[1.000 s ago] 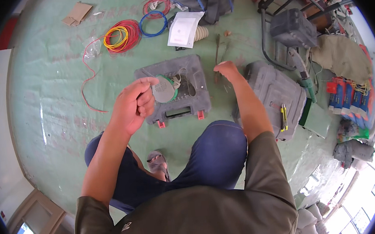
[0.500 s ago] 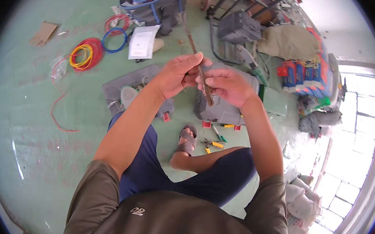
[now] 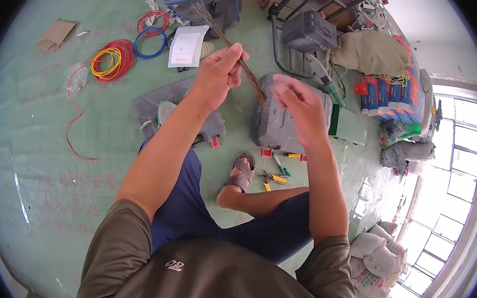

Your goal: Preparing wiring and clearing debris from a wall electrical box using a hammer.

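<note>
My left hand (image 3: 221, 74) is closed round the middle of a bundle of thin brown strands (image 3: 252, 80), like wires or twigs. The bundle slants, its frayed end up and to the left, its lower end between my hands. My right hand (image 3: 300, 102) is apart from it, just to the right, with thumb and blurred fingers parted and nothing visible in them. Below my hands, a grey hard tool case (image 3: 281, 126) lies on the floor, and an open grey case (image 3: 148, 108) is partly behind my left forearm.
Yellow-handled pliers (image 3: 274, 178) lie near my sandalled foot (image 3: 242, 174). Red and yellow cable coils (image 3: 113, 61), a blue coil (image 3: 150, 42), a white packet (image 3: 187, 46) and a tool bag (image 3: 210, 8) are ahead. A hand cart (image 3: 278, 45) stands far right; sacks (image 3: 373, 253) are piled at right.
My right hand has come off the bundle and moved right and slightly down. My left hand, still gripping it, has risen a little, and the bundle now tilts more to the left.
</note>
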